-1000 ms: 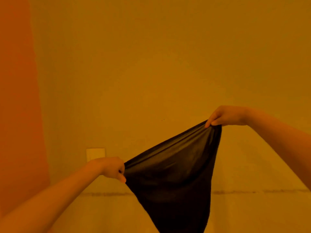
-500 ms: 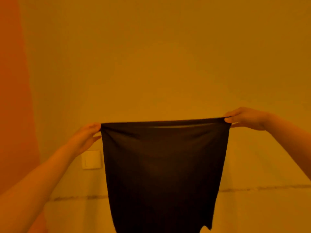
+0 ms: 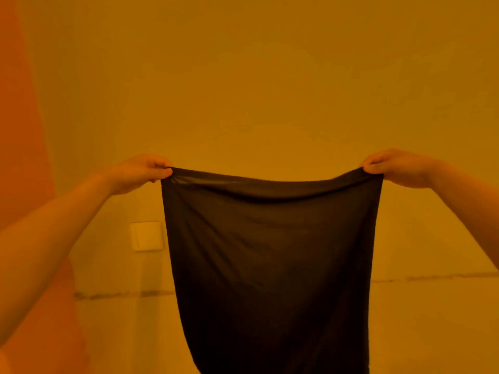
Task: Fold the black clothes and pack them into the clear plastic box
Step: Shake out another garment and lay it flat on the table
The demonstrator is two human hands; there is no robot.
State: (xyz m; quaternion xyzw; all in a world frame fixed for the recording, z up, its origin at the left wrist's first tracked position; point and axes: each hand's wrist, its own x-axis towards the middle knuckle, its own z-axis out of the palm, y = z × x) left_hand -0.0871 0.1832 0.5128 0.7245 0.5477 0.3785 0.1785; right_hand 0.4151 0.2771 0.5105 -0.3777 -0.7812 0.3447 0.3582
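**Black garment held up by its top corners**

I am looking through the head camera at a black garment [image 3: 270, 265] that is hanging in the air in front of a plain wall [image 3: 256, 76]. My left hand [image 3: 140, 172] is pinching the upper left corner of the cloth between thumb and fingertips, with the fingers curled over the edge. My right hand [image 3: 391, 167] is doing the same at the upper right corner, its fingers curled around the bunched fabric there. The two hands are sitting well apart, at about the same height, and both forearms are reaching in from the lower corners of the view.

Between the hands the top edge is sagging slightly in the middle rather than pulling straight. Just under that edge the fabric is looking thin and a little see-through. The cloth is hanging as one flat sheet, narrowing a little toward the bottom, and its lower end is running off the bottom of the frame, so I cannot tell what kind of garment it is.

Behind the left side of the garment a square wall switch [image 3: 147, 236] is showing on the wall, partly beside the cloth's edge. A horizontal seam line [image 3: 121, 294] is crossing the wall lower down. Everything is sitting under a strong orange cast, and a darker orange surface [image 3: 21, 117] is filling the far left.
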